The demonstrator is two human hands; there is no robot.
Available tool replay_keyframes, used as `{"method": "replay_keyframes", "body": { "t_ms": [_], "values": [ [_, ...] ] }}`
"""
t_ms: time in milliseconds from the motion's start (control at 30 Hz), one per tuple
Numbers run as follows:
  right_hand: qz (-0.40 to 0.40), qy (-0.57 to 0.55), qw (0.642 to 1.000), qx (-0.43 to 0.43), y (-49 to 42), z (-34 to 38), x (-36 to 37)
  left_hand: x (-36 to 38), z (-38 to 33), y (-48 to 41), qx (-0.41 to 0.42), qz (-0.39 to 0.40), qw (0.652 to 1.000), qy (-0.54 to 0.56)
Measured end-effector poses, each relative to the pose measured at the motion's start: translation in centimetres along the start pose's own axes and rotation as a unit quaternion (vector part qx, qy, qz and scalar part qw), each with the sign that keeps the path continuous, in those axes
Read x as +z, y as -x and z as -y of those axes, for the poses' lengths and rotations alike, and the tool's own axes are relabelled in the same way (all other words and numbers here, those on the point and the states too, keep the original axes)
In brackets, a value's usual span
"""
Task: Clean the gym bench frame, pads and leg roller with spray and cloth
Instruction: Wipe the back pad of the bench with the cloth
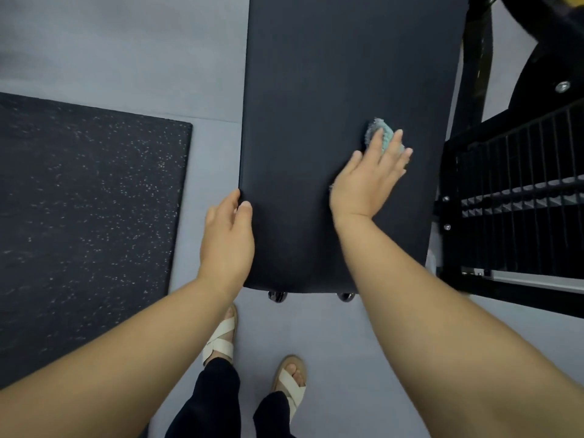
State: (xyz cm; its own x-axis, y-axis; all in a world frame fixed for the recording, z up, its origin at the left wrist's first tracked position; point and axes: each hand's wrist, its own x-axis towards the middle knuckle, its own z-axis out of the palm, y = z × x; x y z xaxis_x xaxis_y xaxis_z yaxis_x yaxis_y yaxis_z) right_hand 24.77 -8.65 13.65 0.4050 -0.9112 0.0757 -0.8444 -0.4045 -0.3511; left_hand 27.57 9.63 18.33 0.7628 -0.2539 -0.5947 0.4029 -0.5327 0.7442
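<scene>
On bench pad [316, 90], flat right hand [368, 181] atop cloth [380, 134], left hand [226, 235] apparently clasping edge

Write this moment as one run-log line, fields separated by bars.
right hand: presses teal fluffy cloth on black bench pad | left hand: grips pad's left edge

Head cam, steep down, close over pad [331, 90].

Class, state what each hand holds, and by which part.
Left hand grips the bench pad by its left edge. Right hand presses the cloth flat, gripping nothing.
</scene>
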Motion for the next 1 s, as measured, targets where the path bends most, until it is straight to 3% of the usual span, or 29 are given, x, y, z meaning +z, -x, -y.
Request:
{"method": "replay_keyframes", "body": {
  "t_ms": [100,167,233,267,367,433,633,733,900,1000],
  "values": [
    [0.042,0.024,0.986,-0.158,3.3,5.1,1.9,-0.7,0.8,-0.6,-0.016,0.012,0.998,0.061],
    [0.076,0.028,0.93,-0.358,5.4,6.4,2.6,-1.1,0.9,-1.1,-0.03,0.02,0.996,0.087],
    [0.099,0.014,0.873,-0.477,5.3,6.2,2.9,-1.5,0.5,-1.3,-0.045,0.026,0.992,0.112],
    [0.091,0.012,0.87,-0.484,4.4,5.9,2.9,-1.6,0.2,-1.3,-0.055,0.029,0.989,0.131],
    [0.084,0.004,0.916,-0.392,2.0,6.1,2.3,-2.2,-0.1,-1.3,-0.08,0.032,0.982,0.167],
    [0.098,-0.001,0.929,-0.357,2.9,6.6,2.4,-2.4,0.0,-1.6,-0.086,0.015,0.981,0.176],
    [0.144,0.043,0.864,-0.481,11.3,2.7,2.9,-2.5,0.8,-1.2,-0.073,-0.038,0.98,0.183],
    [0.187,0.035,0.835,-0.516,13.9,-0.1,2.0,-1.8,1.7,-0.3,-0.064,-0.03,0.992,0.107],
    [0.18,0.074,0.783,-0.59,13.3,-6.3,0.5,0.5,4.0,2.5,-0.055,0.006,0.998,-0.01],
    [0.152,0.085,0.812,-0.557,11.5,-11.5,-0.7,1.7,5.1,3.9,-0.024,0.008,0.998,-0.056]
  ]
}}
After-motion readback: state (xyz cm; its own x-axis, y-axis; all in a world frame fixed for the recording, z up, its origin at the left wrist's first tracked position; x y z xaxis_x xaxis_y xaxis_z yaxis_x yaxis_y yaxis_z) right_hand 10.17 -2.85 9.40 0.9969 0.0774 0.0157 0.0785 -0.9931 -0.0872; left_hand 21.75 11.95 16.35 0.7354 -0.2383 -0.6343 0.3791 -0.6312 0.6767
